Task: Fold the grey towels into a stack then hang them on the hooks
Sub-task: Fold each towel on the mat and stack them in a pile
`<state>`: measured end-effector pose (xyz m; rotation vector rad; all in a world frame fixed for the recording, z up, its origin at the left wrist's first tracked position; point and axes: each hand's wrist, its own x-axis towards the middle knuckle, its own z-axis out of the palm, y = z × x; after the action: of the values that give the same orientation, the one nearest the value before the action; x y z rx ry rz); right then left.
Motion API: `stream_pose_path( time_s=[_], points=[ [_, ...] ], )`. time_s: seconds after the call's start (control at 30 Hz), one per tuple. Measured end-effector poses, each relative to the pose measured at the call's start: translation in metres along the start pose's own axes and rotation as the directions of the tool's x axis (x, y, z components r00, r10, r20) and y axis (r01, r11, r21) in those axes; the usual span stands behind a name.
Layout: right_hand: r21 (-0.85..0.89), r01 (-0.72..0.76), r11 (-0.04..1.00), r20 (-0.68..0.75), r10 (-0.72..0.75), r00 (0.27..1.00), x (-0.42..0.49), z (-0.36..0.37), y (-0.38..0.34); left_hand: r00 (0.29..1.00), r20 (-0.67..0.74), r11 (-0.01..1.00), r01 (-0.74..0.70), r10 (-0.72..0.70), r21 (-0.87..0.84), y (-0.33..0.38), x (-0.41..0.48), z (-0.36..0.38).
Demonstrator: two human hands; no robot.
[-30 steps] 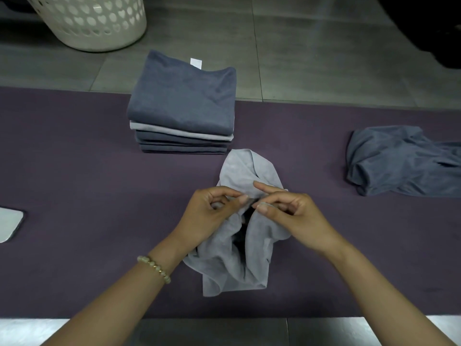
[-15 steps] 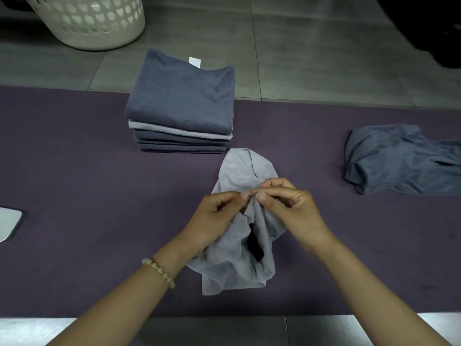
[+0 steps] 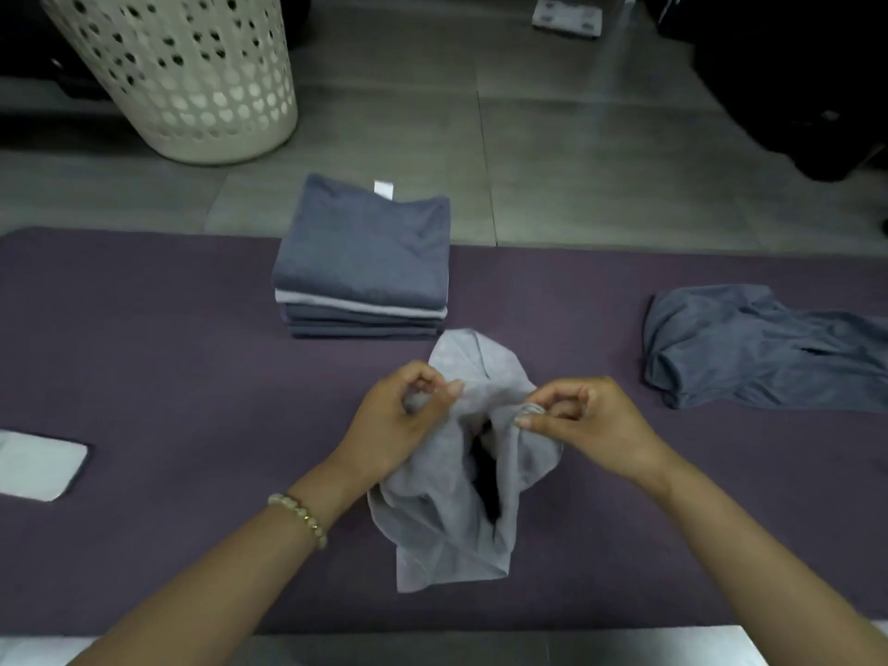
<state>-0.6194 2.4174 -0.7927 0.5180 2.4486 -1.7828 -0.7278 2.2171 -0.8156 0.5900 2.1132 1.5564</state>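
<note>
Hands, two in number, both grip one light grey towel (image 3: pixel 447 535) that lies crumpled on the purple-covered table (image 3: pixel 144 377). The left hand (image 3: pixel 399 415) has its fingers curled and pinches a fold of the cloth between thumb and fingertips. The right hand (image 3: pixel 586 420), likewise curled, pinches a bunched edge between thumb and forefinger. The two hands are a short way apart at the same level, with the upper part of the towel stretched between them. The rest of the towel trails toward the person, below and between the wrists. One beaded bracelet (image 3: pixel 300 519) sits on the left wrist. One flat white object (image 3: pixel 38 466) lies at the left edge of the table, well apart from the hands. One loose dark grey towel (image 3: pixel 749 348) lies unfolded to the right. One stack of folded towels (image 3: pixel 365 262) stands just beyond the held towel, its near edge almost touching the cloth. It shows a dark layer on top, one light layer beneath and further dark layers below; the exact layer count cannot be told. One white tag (image 3: pixel 383 188) projects from the far edge of the stack; its print is too small to read. On the tiled floor beyond stand one cream perforated laundry basket (image 3: pixel 192 79) and one small white item (image 3: pixel 567 16).
</note>
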Motion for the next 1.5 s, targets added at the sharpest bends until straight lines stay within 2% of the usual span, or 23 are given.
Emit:
stream_pose_path(
  time_s=[0.07, 0.17, 0.3, 0.4, 0.5, 0.6, 0.67, 0.77, 0.87, 1.03, 1.2, 1.33, 1.5],
  points=[
    [-0.059, 0.036, 0.998, -0.054, -0.039, 0.998, -0.008, -0.019, -0.028, 0.993, -0.108, 0.994, -0.029, 0.040, 0.103, 0.021, 0.003, -0.023],
    [-0.118, 0.102, 0.988, -0.161, -0.120, 0.980, -0.030, -0.058, -0.077, 0.968, -0.217, 0.983, -0.091, 0.125, 0.159, 0.065, -0.002, -0.059],
    [-0.199, 0.177, 0.964, -0.240, -0.223, 0.945, -0.080, -0.109, -0.151, 0.943, -0.256, 0.962, -0.156, 0.212, 0.222, 0.142, -0.026, -0.115],
    [-0.198, 0.252, 0.947, -0.338, -0.308, 0.890, -0.128, -0.139, -0.203, 0.916, -0.308, 0.952, -0.184, 0.256, 0.244, 0.202, -0.051, -0.157],
    [-0.208, 0.322, 0.923, -0.401, -0.381, 0.833, -0.174, -0.162, -0.247, 0.896, -0.291, 0.928, -0.259, 0.334, 0.269, 0.255, -0.085, -0.192],
    [-0.211, 0.387, 0.898, -0.403, -0.440, 0.802, -0.216, -0.174, -0.285, 0.891, -0.179, 0.858, -0.320, 0.417, 0.401, 0.296, -0.119, -0.213],
    [-0.234, 0.431, 0.872, -0.380, -0.490, 0.785, -0.241, -0.171, -0.306, 0.876, -0.160, 0.834, -0.357, 0.455, 0.420, 0.317, -0.138, -0.222],
    [-0.338, 0.466, 0.818, -0.277, -0.559, 0.781, -0.272, -0.156, -0.336, 0.816, -0.280, 0.840, -0.394, 0.506, 0.372, 0.340, -0.158, -0.236],
    [-0.463, 0.471, 0.751, -0.152, -0.591, 0.793, -0.292, -0.141, -0.352, 0.735, -0.411, 0.830, -0.382, 0.539, 0.406, 0.352, -0.170, -0.250],
    [-0.444, 0.449, 0.775, -0.100, -0.541, 0.835, -0.301, -0.116, -0.365, 0.679, -0.523, 0.854, -0.355, 0.516, 0.381, 0.352, -0.184, -0.264],
    [-0.385, 0.455, 0.803, -0.095, -0.525, 0.846, -0.295, -0.107, -0.364, 0.673, -0.509, 0.837, -0.347, 0.536, 0.422, 0.354, -0.203, -0.277],
    [-0.287, 0.446, 0.848, -0.218, -0.511, 0.831, -0.287, -0.119, -0.362, 0.713, -0.370, 0.763, -0.359, 0.596, 0.537, 0.348, -0.212, -0.291],
    [-0.388, 0.358, 0.849, -0.331, -0.491, 0.806, -0.276, -0.135, -0.354, 0.778, -0.195, 0.692, -0.378, 0.598, 0.616, 0.348, -0.218, -0.284]
  ],
)
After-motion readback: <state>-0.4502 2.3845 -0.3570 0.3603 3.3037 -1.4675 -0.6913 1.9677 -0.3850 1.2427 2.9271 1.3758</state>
